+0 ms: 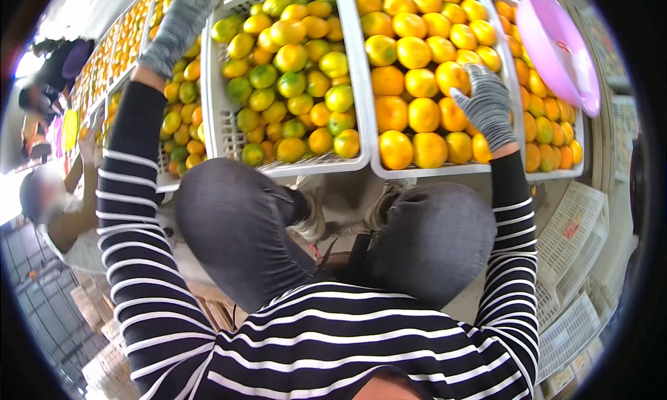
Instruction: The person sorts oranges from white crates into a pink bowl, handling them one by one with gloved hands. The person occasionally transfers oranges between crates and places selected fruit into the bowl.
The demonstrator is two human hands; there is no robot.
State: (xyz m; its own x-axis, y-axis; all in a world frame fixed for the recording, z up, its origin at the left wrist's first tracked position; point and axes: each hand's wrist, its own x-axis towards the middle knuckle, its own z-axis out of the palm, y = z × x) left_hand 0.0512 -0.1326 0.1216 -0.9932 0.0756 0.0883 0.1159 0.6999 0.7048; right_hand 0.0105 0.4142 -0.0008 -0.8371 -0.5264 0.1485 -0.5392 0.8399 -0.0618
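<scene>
Right hand (484, 107), in a grey knitted glove: over the right-hand crate (431, 171), thumb set apart from the fingers, at the near side of one orange fruit (450, 77); whether they grip it cannot be told. That fruit lies among others of its kind, toward the crate's right side.

Left hand (186, 30), gloved alike: stretched to the upper edge of the view, beside the far corner of the middle crate (313, 168); its fingers are blurred, so their spread and any hold cannot be told.

Middle crate: white plastic, filled with smaller fruit (292, 84) (green patches on many). Right-hand crate: white, with larger, evenly orange fruit.

Bowl (549, 38): one, light purple, tilted on the fruit of the crate farthest right.

Also listed: pale crates (571, 223), stacked at lower right; a co-worker (76, 216), at the left; the wearer's striped sleeves and dark grey trousers (434, 240).
</scene>
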